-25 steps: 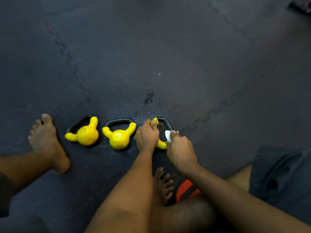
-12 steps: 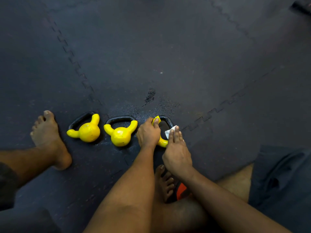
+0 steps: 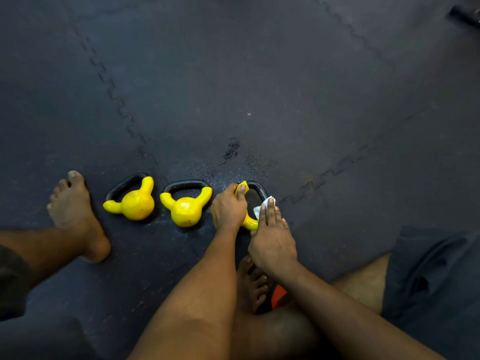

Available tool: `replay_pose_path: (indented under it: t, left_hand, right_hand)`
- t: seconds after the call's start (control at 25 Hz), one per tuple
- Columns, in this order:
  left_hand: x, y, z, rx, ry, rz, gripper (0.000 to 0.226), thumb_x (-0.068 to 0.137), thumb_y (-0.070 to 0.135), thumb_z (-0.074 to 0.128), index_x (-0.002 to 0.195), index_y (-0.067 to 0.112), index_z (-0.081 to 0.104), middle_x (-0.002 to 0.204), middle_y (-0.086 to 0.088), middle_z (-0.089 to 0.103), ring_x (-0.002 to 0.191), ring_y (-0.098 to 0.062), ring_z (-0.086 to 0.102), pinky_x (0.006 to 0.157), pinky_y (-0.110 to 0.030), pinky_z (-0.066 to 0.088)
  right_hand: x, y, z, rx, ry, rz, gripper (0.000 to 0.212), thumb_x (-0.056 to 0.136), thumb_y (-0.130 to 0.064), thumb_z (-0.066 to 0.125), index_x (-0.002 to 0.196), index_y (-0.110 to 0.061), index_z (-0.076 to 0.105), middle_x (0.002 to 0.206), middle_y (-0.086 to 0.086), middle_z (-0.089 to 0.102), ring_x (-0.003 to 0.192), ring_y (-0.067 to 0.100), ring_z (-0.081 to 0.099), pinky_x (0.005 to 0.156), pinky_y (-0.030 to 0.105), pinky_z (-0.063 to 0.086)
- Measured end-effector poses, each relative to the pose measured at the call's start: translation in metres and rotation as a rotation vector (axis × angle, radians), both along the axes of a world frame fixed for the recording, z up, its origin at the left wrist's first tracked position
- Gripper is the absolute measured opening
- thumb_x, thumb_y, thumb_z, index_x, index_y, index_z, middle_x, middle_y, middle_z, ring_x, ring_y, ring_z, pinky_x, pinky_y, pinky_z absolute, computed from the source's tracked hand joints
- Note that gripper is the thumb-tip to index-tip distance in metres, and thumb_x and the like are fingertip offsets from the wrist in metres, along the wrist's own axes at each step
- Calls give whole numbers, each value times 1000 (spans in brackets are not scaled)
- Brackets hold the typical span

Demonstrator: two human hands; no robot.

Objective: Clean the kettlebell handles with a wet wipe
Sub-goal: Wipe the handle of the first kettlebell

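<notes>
Three yellow kettlebells with black handles lie in a row on the dark rubber floor. The left kettlebell (image 3: 136,202) and the middle kettlebell (image 3: 185,209) lie untouched. My left hand (image 3: 228,207) grips the body of the right kettlebell (image 3: 250,223), thumb on its yellow horn. My right hand (image 3: 271,237) presses a white wet wipe (image 3: 263,205) with flat fingers against the right side of that kettlebell's black handle (image 3: 257,187). Most of the right kettlebell's body is hidden under my hands.
My bare left foot (image 3: 75,216) rests left of the row; my right foot (image 3: 253,284) is tucked under my forearms beside an orange object (image 3: 278,294). A dark object (image 3: 466,14) lies at the far top right. Wet speckles mark the mat behind the handles.
My right hand went from curled fingers around the wipe to flat, extended fingers pressing it on the handle, and slid slightly along its right side. My left hand kept its grip.
</notes>
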State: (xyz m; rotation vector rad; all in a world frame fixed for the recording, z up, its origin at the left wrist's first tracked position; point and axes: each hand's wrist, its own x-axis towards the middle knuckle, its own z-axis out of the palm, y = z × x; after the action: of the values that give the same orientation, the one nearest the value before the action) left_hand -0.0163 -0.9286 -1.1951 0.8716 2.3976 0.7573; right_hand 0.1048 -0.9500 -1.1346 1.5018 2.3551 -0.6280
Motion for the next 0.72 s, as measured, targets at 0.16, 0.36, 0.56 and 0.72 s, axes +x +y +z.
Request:
replay_pose_path:
  t: [0.16, 0.36, 0.56, 0.72]
  left_hand:
    - [-3, 0, 1, 6, -15, -32, 36, 96, 50, 43, 102, 22, 65, 92, -11, 71, 89, -33, 64, 71, -38, 47]
    - [-1, 1, 1, -11, 3, -38, 37, 97, 50, 43, 103, 21, 65, 95, -13, 71, 92, -35, 63, 71, -38, 46]
    - [-5, 0, -2, -1, -4, -84, 39, 95, 54, 42, 103, 23, 65, 92, -9, 72, 89, -32, 65, 73, -40, 52]
    - [-2, 1, -1, -10, 26, -96, 38, 96, 52, 42, 104, 23, 65, 94, -11, 71, 91, -34, 64, 72, -40, 50]
  right_hand:
    - [-3, 17, -1, -24, 73, 41, 74, 100, -31, 39, 154, -6, -5, 160, 10, -24, 150, 24, -11, 122, 39, 5]
    - [4, 10, -2, -37, -1, 53, 74, 100, -33, 37, 154, -7, -5, 160, 10, -24, 151, 24, -10, 121, 38, 4]
    - [3, 16, -4, -6, -14, 74, 74, 100, -37, 35, 154, -10, -7, 159, 7, -27, 151, 21, -11, 123, 39, 5]
    - [4, 4, -4, -1, -84, 35, 74, 99, -39, 36, 155, -12, -4, 158, 4, -29, 151, 20, -10, 123, 40, 5]
